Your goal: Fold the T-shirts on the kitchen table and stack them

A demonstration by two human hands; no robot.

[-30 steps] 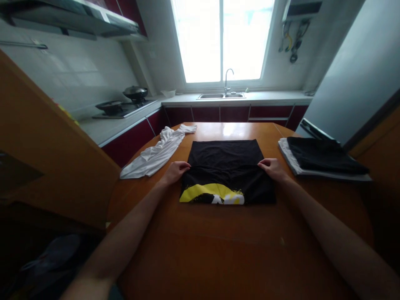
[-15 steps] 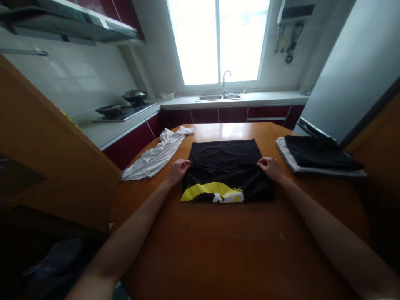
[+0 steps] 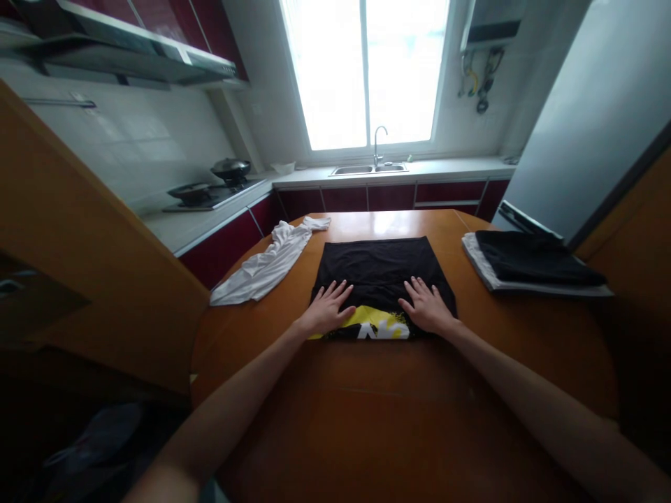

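Room: a kitchen with a bright window point(image 3: 365, 73) at the back, a sink point(image 3: 370, 168) with a tap below it, and a stove point(image 3: 212, 195) holding two dark pans on the left.
Fridge: a tall grey fridge point(image 3: 581, 133) stands at the right edge, behind the table.
Table: a round wooden table point(image 3: 398, 405) fills the lower middle of the view and carries all the clothes.
Black shirt: a folded black shirt point(image 3: 380, 269) with a yellow and white print lies flat at the middle of the table, straight in front of the person, the print along its near edge.
Stack of clothes: a neat stack of clothes point(image 3: 529, 262), black on top of white, sits on the right side of the table, well apart from the black shirt.
White shirt: a crumpled white shirt point(image 3: 270, 262) lies unfolded on the left side of the table, near the black shirt but not touching it.
Left hand: the left hand point(image 3: 328, 311) rests palm down on the near left part of the black shirt, fingers spread flat, gripping nothing.
Right hand: the right hand point(image 3: 427, 307) rests palm down on the near right part of the black shirt, fingers spread flat, gripping nothing.
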